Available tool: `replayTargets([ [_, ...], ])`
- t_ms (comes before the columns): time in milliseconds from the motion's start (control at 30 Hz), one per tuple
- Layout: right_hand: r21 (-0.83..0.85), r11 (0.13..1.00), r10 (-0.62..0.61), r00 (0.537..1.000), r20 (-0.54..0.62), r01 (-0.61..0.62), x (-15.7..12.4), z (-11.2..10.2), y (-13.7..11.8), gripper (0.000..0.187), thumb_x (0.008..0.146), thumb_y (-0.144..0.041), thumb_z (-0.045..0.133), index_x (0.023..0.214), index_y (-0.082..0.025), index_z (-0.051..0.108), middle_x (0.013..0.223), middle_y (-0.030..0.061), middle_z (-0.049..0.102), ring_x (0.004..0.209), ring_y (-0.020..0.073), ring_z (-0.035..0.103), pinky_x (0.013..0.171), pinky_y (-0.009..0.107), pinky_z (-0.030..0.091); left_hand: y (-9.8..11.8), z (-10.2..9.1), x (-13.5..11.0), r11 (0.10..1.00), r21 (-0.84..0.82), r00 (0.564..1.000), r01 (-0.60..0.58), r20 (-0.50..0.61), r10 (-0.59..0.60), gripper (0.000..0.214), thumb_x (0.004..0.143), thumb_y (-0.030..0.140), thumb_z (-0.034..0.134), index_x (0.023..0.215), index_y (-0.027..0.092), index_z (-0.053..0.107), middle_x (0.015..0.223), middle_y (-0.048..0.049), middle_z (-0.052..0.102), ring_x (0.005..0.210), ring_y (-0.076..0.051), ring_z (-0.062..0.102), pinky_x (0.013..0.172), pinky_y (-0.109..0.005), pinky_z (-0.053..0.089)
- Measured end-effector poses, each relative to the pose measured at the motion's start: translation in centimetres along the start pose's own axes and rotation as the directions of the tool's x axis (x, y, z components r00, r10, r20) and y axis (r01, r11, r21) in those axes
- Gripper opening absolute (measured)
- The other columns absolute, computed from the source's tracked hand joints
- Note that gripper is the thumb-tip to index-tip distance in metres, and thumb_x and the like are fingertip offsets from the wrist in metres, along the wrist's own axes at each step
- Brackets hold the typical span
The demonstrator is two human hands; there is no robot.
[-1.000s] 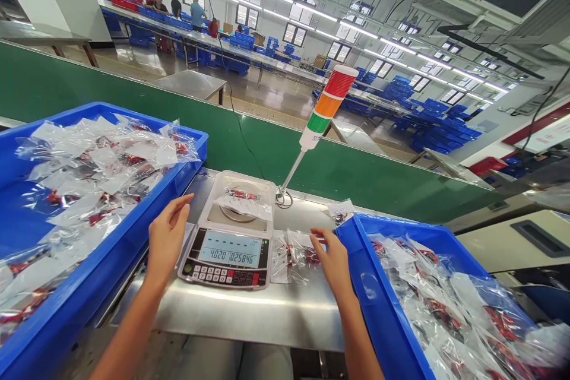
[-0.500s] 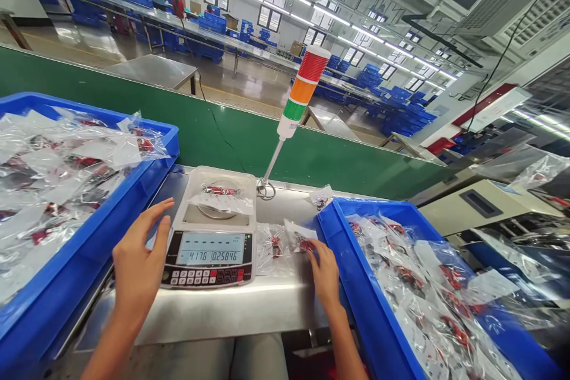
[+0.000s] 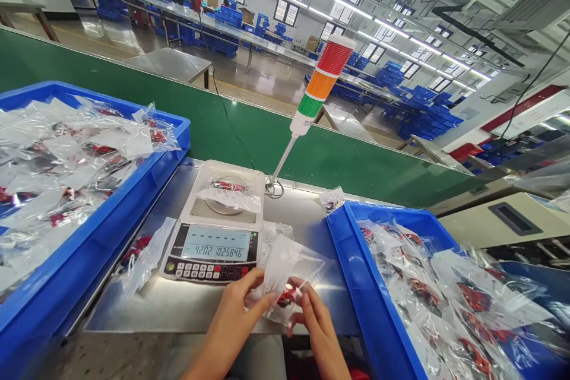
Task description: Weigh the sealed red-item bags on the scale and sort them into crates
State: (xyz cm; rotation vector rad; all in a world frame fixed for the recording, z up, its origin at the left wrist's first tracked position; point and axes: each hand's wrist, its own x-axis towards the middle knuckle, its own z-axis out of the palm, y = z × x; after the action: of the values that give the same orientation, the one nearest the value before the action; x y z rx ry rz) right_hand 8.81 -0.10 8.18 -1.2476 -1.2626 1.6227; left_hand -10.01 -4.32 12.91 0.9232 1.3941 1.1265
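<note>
A clear plastic bag with a white label and red-and-black parts inside [image 3: 305, 258] is held low over the steel table's front. My left hand [image 3: 238, 314] pinches its left side between thumb and fingers. My right hand [image 3: 315, 323] has its fingers closed on the bag's lower right. Just behind, partly covered, lies another clear bag [image 3: 276, 231]. A digital scale [image 3: 214, 252] stands to the left, with a bag of red parts [image 3: 229, 193] on its pan. Left of the scale, one more bag [image 3: 145, 255] rests on the table.
Blue crates full of similar bags flank me, one at left [image 3: 89, 261] and one at right [image 3: 360, 273]. A red, orange and green signal light [image 3: 318, 92] rises behind the scale. A green partition [image 3: 249, 130] borders the table's back. People work at far benches.
My left hand has moved right from beside the scale to the bag. My right hand has brought the bag nearer to me. The view has shifted slightly.
</note>
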Motion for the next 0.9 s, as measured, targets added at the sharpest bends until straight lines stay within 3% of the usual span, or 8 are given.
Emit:
replayTargets([
  [100, -0.022, 0.996, -0.079, 0.995, 0.066, 0.081, 0.2, -0.1, -0.1, 0.053, 0.073, -0.064, 0.081, 0.113, -0.029, 0.079, 0.107, 0.0079, 0.080, 0.080, 0.0220, 0.076, 0.076, 0.032, 0.063, -0.1, 0.0, 0.0, 1.000, 0.010, 0.996, 0.027, -0.086, -0.027, 0.023, 0.075, 0.044, 0.064, 0.076, 0.022, 0.057, 0.079, -0.0020, 0.071, 0.081, -0.023, 0.067, 0.072, -0.029, 0.050],
  [167, -0.042, 0.995, -0.088, 0.994, 0.062, 0.091, 0.5, -0.4, -0.8, 0.046, 0.067, -0.059, 0.087, 0.102, -0.029, 0.082, 0.103, 0.0079, 0.081, 0.091, 0.0255, 0.077, 0.082, 0.032, 0.063, -0.2, -0.2, -0.2, 0.998, 0.026, 0.993, 0.048, -0.111, -0.045, 0.026, 0.071, 0.043, 0.066, 0.069, 0.023, 0.050, 0.070, -0.0002, 0.065, 0.075, -0.022, 0.064, 0.066, -0.027, 0.046],
  [333, -0.136, 0.985, -0.093, 0.993, 0.067, 0.102, 0.8, -0.7, -2.2, 0.031, 0.078, -0.054, 0.080, 0.086, -0.024, 0.083, 0.083, 0.0078, 0.081, 0.076, 0.0237, 0.076, 0.072, 0.030, 0.063, -0.4, -0.3, -0.3, 0.999, 0.030, 0.999, 0.022, -0.034, -0.021, 0.030, 0.075, 0.049, 0.062, 0.070, 0.023, 0.048, 0.077, -0.0025, 0.069, 0.079, -0.023, 0.065, 0.074, -0.029, 0.046],
  [500, -0.162, 0.984, -0.066, 0.997, 0.029, 0.070, 0.6, -1.0, -1.5, 0.039, 0.077, -0.059, 0.079, 0.089, -0.021, 0.083, 0.088, 0.0105, 0.082, 0.074, 0.0256, 0.076, 0.069, 0.033, 0.063, -0.9, 0.2, -0.6, 0.982, 0.190, 0.983, 0.020, -0.185, 0.015, 0.029, 0.078, 0.049, 0.055, 0.067, 0.024, 0.045, 0.067, -0.0002, 0.063, 0.067, -0.020, 0.060, 0.068, -0.030, 0.045],
  [633, -0.086, 0.995, -0.052, 0.994, -0.092, 0.044, 0.3, -1.6, -1.3, 0.041, 0.079, -0.059, 0.078, 0.093, -0.021, 0.079, 0.081, 0.0081, 0.080, 0.069, 0.0236, 0.075, 0.067, 0.032, 0.062, -0.5, 0.7, -0.7, 0.998, 0.012, 0.997, 0.054, -0.065, -0.053, 0.029, 0.070, 0.043, 0.066, 0.091, 0.024, 0.060, 0.089, -0.0037, 0.076, 0.082, -0.023, 0.071, 0.079, -0.031, 0.054],
  [733, -0.049, 0.999, -0.024, 0.999, -0.036, 0.023, 0.1, -1.6, -1.7, 0.041, 0.077, -0.058, 0.080, 0.093, -0.021, 0.078, 0.082, 0.0074, 0.081, 0.068, 0.0238, 0.075, 0.068, 0.034, 0.063, -0.3, 1.1, -0.7, 0.998, -0.042, 0.999, 0.037, 0.006, -0.037, 0.030, 0.072, 0.045, 0.066, 0.092, 0.022, 0.066, 0.093, -0.0060, 0.078, 0.086, -0.024, 0.073, 0.081, -0.031, 0.056],
  [833, -0.057, 0.998, -0.021, 1.000, 0.011, 0.021, 0.1, -1.3, -2.0, 0.043, 0.076, -0.061, 0.079, 0.090, -0.020, 0.080, 0.086, 0.0089, 0.081, 0.072, 0.0260, 0.076, 0.068, 0.036, 0.065, -0.8, 1.3, -0.6, 0.998, 0.065, 0.995, -0.019, -0.098, 0.025, 0.028, 0.081, 0.047, 0.057, 0.072, 0.022, 0.065, 0.074, -0.0035, 0.074, 0.074, -0.022, 0.069, 0.071, -0.028, 0.054],
  [900, -0.062, 0.998, -0.033, 0.998, -0.051, 0.030, 0.0, -1.0, -2.0, 0.044, 0.075, -0.062, 0.079, 0.085, -0.019, 0.082, 0.086, 0.0099, 0.081, 0.072, 0.0262, 0.076, 0.066, 0.036, 0.065, -1.4, 1.3, -0.6, 0.987, 0.158, 0.971, -0.039, -0.228, 0.075, 0.028, 0.083, 0.044, 0.054, 0.071, 0.022, 0.068, 0.071, -0.0023, 0.073, 0.069, -0.020, 0.067, 0.067, -0.028, 0.053],
])
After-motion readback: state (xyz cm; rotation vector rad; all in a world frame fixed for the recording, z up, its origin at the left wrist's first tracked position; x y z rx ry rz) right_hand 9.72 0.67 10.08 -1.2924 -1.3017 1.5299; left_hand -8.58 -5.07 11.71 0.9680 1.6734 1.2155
